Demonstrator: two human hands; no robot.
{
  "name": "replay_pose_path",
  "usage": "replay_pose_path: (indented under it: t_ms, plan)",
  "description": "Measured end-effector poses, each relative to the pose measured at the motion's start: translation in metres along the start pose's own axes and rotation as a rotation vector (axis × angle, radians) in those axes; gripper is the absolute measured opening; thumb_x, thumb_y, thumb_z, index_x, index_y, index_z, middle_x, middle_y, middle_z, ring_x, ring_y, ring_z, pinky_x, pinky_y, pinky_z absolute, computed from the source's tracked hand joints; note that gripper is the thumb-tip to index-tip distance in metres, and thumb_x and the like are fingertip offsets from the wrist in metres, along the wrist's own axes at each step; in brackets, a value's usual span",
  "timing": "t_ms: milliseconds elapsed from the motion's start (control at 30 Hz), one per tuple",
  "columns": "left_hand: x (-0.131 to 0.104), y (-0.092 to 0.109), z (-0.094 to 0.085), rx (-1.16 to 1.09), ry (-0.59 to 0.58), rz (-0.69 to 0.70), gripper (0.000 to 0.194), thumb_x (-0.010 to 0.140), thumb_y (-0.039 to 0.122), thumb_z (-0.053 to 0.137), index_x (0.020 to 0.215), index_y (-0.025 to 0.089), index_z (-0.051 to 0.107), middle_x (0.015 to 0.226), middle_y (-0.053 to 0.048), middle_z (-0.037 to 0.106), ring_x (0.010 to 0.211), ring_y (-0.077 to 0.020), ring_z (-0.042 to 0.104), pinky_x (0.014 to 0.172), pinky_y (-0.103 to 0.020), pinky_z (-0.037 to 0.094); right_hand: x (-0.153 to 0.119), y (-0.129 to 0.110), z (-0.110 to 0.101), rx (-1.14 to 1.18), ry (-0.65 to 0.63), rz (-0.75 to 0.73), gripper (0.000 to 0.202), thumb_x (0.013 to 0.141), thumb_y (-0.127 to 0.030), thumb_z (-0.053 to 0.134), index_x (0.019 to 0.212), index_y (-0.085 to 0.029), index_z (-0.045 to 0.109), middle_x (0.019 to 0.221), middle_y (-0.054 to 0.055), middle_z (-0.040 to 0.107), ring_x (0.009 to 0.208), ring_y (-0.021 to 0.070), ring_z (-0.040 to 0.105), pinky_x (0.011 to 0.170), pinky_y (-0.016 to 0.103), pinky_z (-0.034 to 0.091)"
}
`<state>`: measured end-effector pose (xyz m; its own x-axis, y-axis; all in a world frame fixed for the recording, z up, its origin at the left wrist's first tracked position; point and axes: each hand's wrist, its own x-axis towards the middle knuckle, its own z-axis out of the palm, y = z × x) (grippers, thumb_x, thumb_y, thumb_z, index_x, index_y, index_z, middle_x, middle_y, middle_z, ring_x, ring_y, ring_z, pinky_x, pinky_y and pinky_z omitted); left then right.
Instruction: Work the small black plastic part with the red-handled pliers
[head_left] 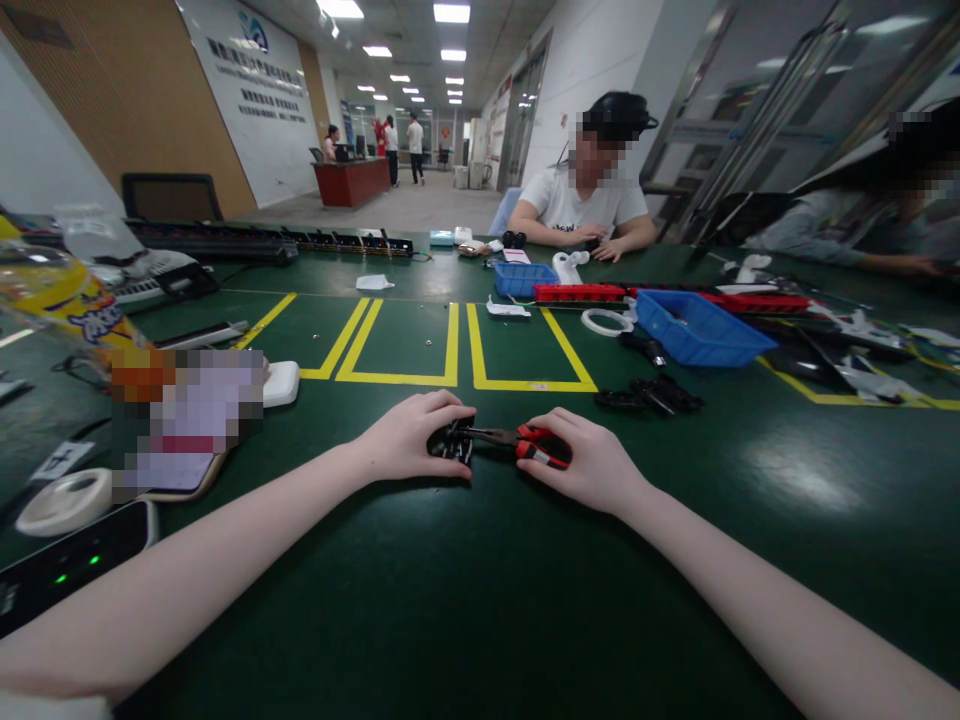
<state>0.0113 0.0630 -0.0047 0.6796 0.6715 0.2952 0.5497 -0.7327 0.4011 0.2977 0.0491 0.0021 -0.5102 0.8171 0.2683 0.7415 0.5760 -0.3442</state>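
My left hand [420,437] is closed around a small black plastic part [451,446], thumb below and fingers above, just over the green table. My right hand [589,460] grips a pair of needle-nose pliers [541,447] by its red and black handles. The pliers' dark jaws point left and reach the black part; whether they pinch anything there is too small to tell. Beyond my right hand lies a pile of black parts [651,396] on the table.
Blue bins [701,335] and red strips [581,293] stand at the far right, near a white ring [606,321]. Yellow tape [397,379] marks the table ahead. At left are a phone [187,440], a tape roll [66,502] and a drink bottle [82,310]. A co-worker [585,190] sits opposite.
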Motion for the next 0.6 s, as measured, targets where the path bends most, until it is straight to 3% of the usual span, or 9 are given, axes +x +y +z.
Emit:
replay_pose_path:
  t_ms: [600]
  plan:
    - [-0.0009, 0.0006, 0.0006, -0.001, 0.021, 0.008, 0.071, 0.079, 0.052, 0.073, 0.138, 0.024, 0.046, 0.131, -0.012, 0.053, 0.117, -0.0308, 0.056, 0.098, -0.049, 0.049, 0.002, -0.0022, -0.002, 0.063, -0.034, 0.05, 0.037, 0.082, -0.049, 0.065, 0.106, -0.022, 0.065, 0.101, 0.006, 0.068, 0.088, 0.023, 0.065, 0.073, 0.037, 0.052]
